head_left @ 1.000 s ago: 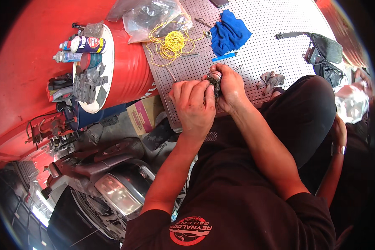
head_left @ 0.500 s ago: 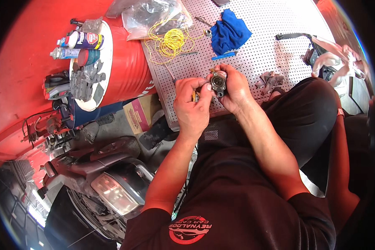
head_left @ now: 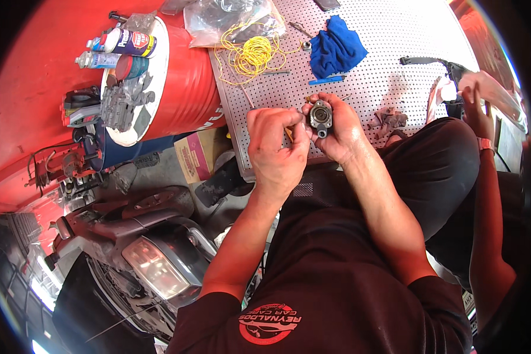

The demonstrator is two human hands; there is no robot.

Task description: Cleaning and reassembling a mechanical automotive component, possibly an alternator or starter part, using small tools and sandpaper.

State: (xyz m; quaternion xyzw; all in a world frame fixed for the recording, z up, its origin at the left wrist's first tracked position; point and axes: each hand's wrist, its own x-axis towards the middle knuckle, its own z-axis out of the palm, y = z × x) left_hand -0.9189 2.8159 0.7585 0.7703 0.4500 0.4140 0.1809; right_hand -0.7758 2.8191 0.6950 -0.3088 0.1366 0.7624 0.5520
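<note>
The right hand (head_left: 344, 131) is closed around a dark, grimy metal part with a round ringed opening (head_left: 321, 121), its fingers wrapping the side and the open ring turned up toward the head camera. A smaller round hole sits at the end of the part nearest the body. The part is held up near the close edge of a light grey perforated metal tabletop (head_left: 389, 50), between the two hands.

The left hand (head_left: 279, 144) is just beside it, thumb and forefinger brought together at the part's left side (whether they pinch something small, I cannot tell). A sliver of yellow shows by its palm, too covered to make out.

Beyond the hands, a slim blue pen-shaped object (head_left: 327, 79) lies beside a crumpled bright blue cloth (head_left: 337, 52). A loose tangle of thin yellow cord (head_left: 255, 56) lies to the left, next to a clear plastic bag (head_left: 227, 20). A crumpled greyish rag (head_left: 388, 120) rests near the person's knee.
</note>
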